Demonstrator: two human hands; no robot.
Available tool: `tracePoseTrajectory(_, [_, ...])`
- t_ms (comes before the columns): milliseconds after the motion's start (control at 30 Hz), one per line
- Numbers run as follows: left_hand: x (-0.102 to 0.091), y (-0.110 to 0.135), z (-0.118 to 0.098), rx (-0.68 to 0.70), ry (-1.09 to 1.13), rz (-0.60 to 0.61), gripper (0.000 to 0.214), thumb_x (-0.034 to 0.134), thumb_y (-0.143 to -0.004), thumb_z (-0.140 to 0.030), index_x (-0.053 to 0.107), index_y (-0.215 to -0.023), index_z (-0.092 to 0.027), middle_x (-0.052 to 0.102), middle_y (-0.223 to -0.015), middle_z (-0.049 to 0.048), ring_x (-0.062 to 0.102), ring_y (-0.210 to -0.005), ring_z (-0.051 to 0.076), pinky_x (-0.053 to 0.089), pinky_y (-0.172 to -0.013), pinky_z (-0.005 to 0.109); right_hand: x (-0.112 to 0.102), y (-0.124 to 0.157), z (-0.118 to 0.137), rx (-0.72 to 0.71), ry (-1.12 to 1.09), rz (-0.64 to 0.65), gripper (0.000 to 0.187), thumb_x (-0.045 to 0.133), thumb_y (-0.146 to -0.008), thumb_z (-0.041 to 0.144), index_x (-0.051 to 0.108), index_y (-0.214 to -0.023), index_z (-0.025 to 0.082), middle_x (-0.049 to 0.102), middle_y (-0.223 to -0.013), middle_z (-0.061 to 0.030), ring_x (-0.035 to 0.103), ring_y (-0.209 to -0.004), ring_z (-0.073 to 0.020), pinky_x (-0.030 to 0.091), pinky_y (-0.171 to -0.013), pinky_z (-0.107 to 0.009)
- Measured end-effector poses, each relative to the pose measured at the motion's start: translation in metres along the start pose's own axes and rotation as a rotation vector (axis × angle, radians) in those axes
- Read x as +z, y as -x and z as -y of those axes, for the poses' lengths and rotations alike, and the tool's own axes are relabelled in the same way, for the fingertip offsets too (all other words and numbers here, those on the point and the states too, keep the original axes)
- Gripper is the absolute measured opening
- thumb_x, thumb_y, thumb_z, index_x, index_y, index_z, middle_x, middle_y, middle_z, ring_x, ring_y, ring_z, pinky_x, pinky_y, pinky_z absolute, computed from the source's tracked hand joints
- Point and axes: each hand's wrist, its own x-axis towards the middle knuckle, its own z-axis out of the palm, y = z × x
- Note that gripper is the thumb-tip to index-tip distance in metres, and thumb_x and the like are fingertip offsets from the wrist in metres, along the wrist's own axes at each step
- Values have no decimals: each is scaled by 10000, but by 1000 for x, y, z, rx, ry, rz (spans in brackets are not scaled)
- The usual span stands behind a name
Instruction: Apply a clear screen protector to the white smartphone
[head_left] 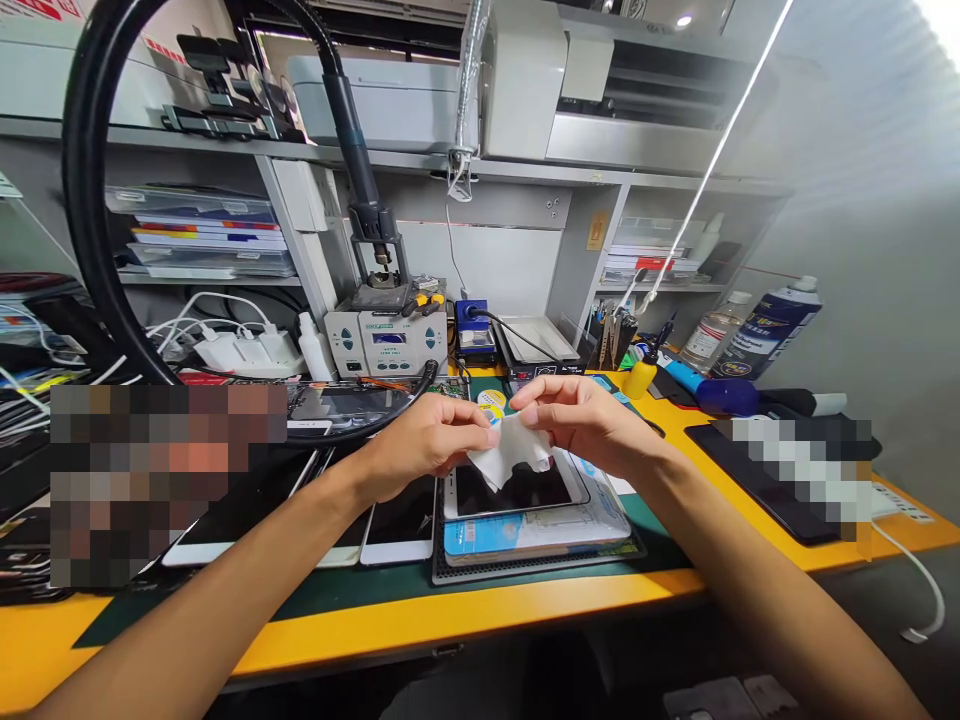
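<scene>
Over the yellow workbench (480,610), fingers (474,438) of the left hand (420,445) and right hand (592,420) pinch 1 white tissue (514,452) between them.

Yellow bench (420,625) carries green mat (330,588), yellow bottle (639,378), flat black panel (750,480) at right — white-edged tablets (397,525) lie on the mat.

- White glare burns out the top right corner, hazing the wall (870,260) below.
- A small lamp (684,20) shines overhead.
- The counter (375,618) is bright; beneath it lies deep shadow.
- Wide-angle distortion tilts the bottles (772,325) outward.
- Blocky pixels mask patches left and right.
- Left hand (420,445), right hand (596,420) look fairly sharp.
</scene>
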Motion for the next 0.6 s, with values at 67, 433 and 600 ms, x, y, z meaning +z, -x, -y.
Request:
tracePoseTrajectory(67, [1, -1, 0, -12, 2, -14, 282, 735, -778, -413, 634, -673, -172, 376, -511, -59, 263, -488, 75, 140, -459, 243, 0, 1, -1, -25, 35, 1, 255, 900, -705, 260, 753, -888, 162, 675, -689, 29, 590, -524, -93, 546, -523, -242])
tracePoseTrajectory(433, [2, -1, 3, 4, -30, -19, 228, 701, -795, -386, 671, -699, -181, 386, -527, -59, 266, -476, 75, 144, -451, 239, 5, 4, -4, -80, 152, 58, 365, 817, -840, 461, 767, -1030, 154, 771, -894, -80, 725, -697, -177, 558, -583, -269])
tracePoseTrajectory(600, [0, -2, 5, -29, -47, -82, 253, 673, -794, -379, 621, -652, -177, 414, -503, -43, 291, -468, 79, 134, -443, 242, 3, 4, -5, -86, 170, 44, 377, 804, -858, 454, 773, -1084, 154, 788, -970, -100, 729, -698, -176, 558, -565, -263])
